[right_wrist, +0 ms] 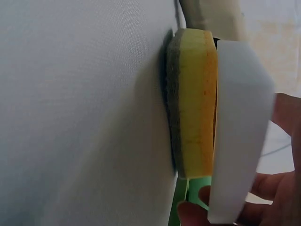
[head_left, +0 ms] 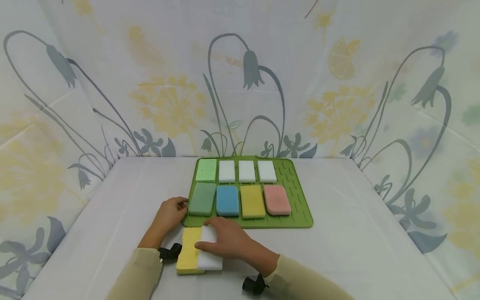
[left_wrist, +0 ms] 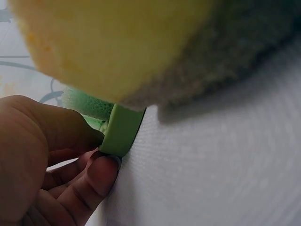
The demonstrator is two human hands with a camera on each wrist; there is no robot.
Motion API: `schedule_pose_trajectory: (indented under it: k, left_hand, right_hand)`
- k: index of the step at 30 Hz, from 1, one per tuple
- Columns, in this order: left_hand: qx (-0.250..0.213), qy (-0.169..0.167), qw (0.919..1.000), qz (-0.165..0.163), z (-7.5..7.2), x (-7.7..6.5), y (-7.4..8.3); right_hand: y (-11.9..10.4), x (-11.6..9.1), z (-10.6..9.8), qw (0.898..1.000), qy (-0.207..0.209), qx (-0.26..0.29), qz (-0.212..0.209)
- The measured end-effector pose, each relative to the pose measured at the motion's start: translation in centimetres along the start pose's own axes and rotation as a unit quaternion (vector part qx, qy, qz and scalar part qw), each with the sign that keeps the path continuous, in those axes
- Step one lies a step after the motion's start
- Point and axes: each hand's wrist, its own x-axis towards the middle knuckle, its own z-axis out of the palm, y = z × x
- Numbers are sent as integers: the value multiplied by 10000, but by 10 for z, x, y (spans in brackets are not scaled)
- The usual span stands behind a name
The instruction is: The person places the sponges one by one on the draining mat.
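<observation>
A white sponge block [head_left: 208, 260] is in my right hand [head_left: 228, 239], gripped by its edges between thumb and fingers. It overlaps the right part of a yellow sponge [head_left: 190, 241] with a dark scouring layer underneath, which lies on the table in front of the mat. In the right wrist view the white block [right_wrist: 240, 127] sits against the yellow sponge's face; whether they touch all along I cannot tell. My left hand [head_left: 170, 214] pinches the left rim of the green mat [head_left: 301, 204], thumb above and fingers below, as the left wrist view shows at the mat's edge [left_wrist: 123, 129].
On the mat's back row lie a light green sponge [head_left: 206, 170] and three white blocks [head_left: 246, 171]. Its front row carries a darker green sponge [head_left: 202, 199], a blue one [head_left: 227, 200], a yellow one [head_left: 252, 201] and a pink one [head_left: 277, 200]. A patterned cloth [head_left: 240, 104] hangs behind.
</observation>
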Motion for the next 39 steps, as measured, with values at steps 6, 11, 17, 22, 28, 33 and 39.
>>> schedule_pose_trajectory:
  k: [6,11,17,22,28,33,39]
  left_hand:
    - [-11,-74,10000,-57,1,1,2]
    - [-26,-105,9999,-85,1,1,4]
    - [-62,-70,9999,-66,-1,2,3]
    - [-51,-25,10000,-52,0,1,0]
    - [-21,-21,10000,-94,2,0,-2]
    - [-25,-13,10000,-78,1,-1,0]
    - [7,-22,10000,-96,1,-2,0]
  right_hand:
    - [-3,5,4,9992,56,-384,56]
    - [0,3,-3,9989,54,-468,-78]
    - [3,1,-11,9996,-127,-215,-158]
    - [7,-2,-19,9996,-148,-14,-244]
    - [20,-6,-36,9991,177,-52,-392]
    - [34,-8,-56,9977,593,63,-326]
    - [50,-11,-77,9953,958,113,16]
